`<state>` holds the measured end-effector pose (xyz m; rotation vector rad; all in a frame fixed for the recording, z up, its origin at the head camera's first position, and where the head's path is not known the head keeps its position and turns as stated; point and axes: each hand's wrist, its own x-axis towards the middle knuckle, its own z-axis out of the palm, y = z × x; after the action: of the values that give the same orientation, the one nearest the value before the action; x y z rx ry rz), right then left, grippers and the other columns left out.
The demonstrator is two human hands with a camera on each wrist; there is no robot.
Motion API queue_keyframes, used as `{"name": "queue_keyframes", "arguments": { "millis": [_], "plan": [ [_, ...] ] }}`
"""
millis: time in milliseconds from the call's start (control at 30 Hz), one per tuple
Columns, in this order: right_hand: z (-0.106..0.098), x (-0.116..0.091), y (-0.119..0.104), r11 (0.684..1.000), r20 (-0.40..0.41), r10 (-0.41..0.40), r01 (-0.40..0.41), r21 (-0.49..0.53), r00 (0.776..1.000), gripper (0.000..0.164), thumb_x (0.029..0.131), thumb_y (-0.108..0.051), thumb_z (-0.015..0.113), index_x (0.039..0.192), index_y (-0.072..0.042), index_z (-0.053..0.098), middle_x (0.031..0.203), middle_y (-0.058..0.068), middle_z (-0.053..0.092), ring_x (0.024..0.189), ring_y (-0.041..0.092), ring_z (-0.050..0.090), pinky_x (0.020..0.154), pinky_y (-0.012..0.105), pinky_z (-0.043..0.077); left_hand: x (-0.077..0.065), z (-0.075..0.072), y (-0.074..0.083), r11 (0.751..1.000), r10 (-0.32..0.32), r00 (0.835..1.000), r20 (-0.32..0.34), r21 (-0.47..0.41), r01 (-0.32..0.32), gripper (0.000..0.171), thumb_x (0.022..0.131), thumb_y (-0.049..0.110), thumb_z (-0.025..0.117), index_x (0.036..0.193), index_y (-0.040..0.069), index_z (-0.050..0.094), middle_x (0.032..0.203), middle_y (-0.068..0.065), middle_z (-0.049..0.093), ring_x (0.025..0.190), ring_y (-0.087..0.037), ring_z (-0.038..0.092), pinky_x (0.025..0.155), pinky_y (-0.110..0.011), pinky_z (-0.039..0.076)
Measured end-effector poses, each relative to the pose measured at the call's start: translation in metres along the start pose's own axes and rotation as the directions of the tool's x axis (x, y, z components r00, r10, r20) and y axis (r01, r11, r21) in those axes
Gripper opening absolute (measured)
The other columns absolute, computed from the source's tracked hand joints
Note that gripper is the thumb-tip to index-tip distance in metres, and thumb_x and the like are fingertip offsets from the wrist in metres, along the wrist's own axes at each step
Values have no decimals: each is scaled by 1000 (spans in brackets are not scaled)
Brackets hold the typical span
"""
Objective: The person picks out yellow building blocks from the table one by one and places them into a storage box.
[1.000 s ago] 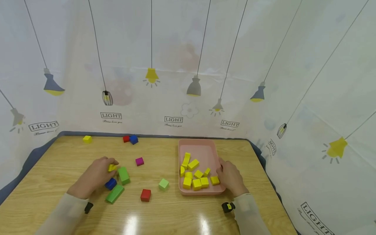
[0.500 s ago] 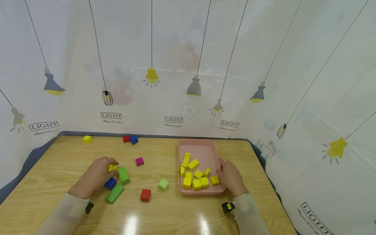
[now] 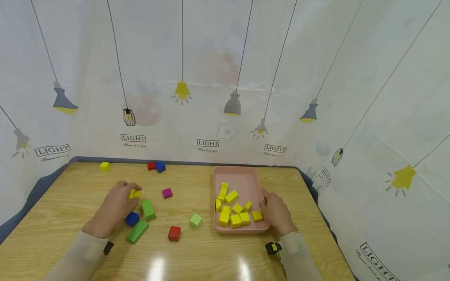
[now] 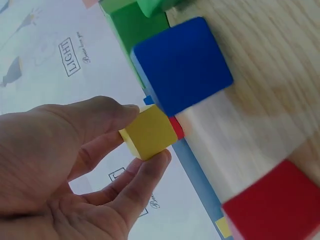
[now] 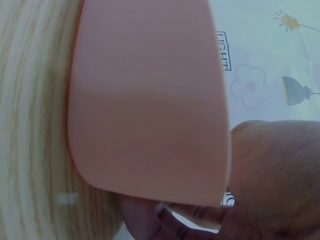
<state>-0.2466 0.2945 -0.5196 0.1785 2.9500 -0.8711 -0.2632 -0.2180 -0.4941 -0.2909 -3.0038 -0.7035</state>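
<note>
My left hand (image 3: 114,205) pinches a yellow block (image 4: 150,131) between thumb and fingertips, just over the table at the left. Close by lie a green block (image 3: 148,210), a blue block (image 3: 132,219) and a second, longer green block (image 3: 137,232). In the left wrist view a red block (image 4: 277,205) shows at the lower right. My right hand (image 3: 277,212) grips the right wall of a pink tray (image 3: 242,176), thumb over the rim; the right wrist view shows the tray's outer wall (image 5: 150,110) with fingers under its edge. Several yellow blocks (image 3: 235,221) lie in the tray.
Between the hands are a magenta block (image 3: 167,193), a red block (image 3: 174,233) and a light green block (image 3: 195,221). Along the far edge sit a yellow block (image 3: 104,166), a small red block (image 3: 151,166) and a blue block (image 3: 160,167). A patterned curtain (image 3: 168,128) stands behind.
My left hand has risen slightly with the yellow block, away from the green block beside it. The right hand and the tray have stayed where they were.
</note>
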Motion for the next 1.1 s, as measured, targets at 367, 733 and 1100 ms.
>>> {"name": "queue_keyframes", "arguments": {
  "millis": [367,733,1100],
  "plan": [
    [-1,-1,-1,999,10,18,-19,26,1000,61,118,-12,59,176,-3,46,90,11,60,64,20,54,57,26,44,3,5,32,998,62,997,-46,-28,-63,34,105,1,83,138,-2,75,130,-32,68,98,-34,66,87,-53,70],
    [-1,0,-2,999,18,28,-29,31,999,61,118,-13,59,176,-1,45,88,10,61,63,19,53,56,26,44,13,19,72,985,157,984,-86,-54,-162,35,101,0,87,134,-4,76,129,-27,72,102,-35,71,96,-58,70],
    [-1,0,-3,999,18,35,-36,23,999,61,118,-13,60,176,-3,46,91,10,64,63,19,54,56,25,44,30,39,127,974,218,974,-69,-52,-221,35,102,3,88,135,2,76,130,-19,74,105,-29,72,96,-46,71]
  ]
}}
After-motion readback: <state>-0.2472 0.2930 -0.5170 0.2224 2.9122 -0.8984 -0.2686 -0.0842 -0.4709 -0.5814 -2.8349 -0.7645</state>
